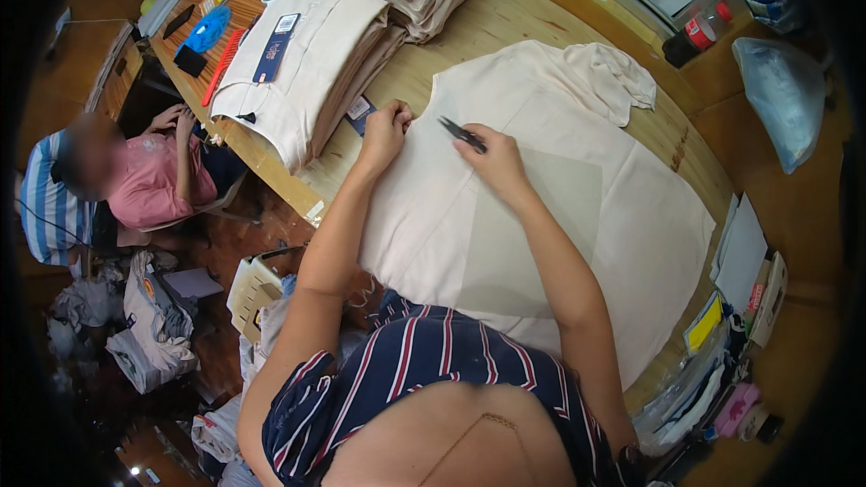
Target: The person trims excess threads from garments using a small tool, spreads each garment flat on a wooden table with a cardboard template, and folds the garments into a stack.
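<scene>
A cream garment point(406, 216) lies spread on the wooden table, with one sleeve bunched at its far right. On top of it rests a flat grey-beige rectangular sheet point(541, 225). At the garment's left neck edge, my left hand point(386, 137) is closed, its fingertips pinched on the fabric. My right hand point(496, 165) grips a small pair of dark thread snips point(463, 135), their tips pointing up-left over the cloth. The snips' tips are apart from my left fingers. A dark blue tag point(359, 114) sits beside my left hand, partly hidden by it.
Stacks of folded cream garments point(298, 63) stand at the far left, the front one with a blue tag. Beyond the table's left edge a person in pink point(153, 180) sits. A dark bottle with a red cap point(696, 34) stands far right; papers and bags point(713, 370) line the right.
</scene>
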### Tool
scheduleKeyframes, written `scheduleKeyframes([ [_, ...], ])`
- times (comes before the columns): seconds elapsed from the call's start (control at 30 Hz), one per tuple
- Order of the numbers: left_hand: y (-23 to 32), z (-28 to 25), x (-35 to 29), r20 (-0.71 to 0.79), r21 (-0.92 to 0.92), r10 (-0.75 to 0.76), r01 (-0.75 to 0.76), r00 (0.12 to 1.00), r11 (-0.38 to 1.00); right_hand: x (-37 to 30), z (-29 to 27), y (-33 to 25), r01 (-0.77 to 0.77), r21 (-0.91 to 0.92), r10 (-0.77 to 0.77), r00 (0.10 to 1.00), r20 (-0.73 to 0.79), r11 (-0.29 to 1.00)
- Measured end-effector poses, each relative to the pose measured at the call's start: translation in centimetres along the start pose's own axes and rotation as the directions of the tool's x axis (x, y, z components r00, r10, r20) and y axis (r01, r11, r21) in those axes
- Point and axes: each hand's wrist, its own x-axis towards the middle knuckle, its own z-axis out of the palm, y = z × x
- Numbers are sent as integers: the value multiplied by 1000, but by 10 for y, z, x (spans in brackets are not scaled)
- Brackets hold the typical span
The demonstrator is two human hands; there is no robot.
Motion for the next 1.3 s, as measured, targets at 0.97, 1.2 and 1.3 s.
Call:
scheduleKeyframes([
  [0.97,-33,-161,-147,320,580,-467,219,824,785,-258,-253,85,-788,-352,380,569,-729,505],
  [1.2,27,-112,-162,76,628,-120,46,990,777,-360,-245,63,-627,17,350,413,-841,779],
  [1.3,46,-63,-159,234,494,-30,-92,972,865,-313,-151,3,13,896,612,725,-314,444],
])
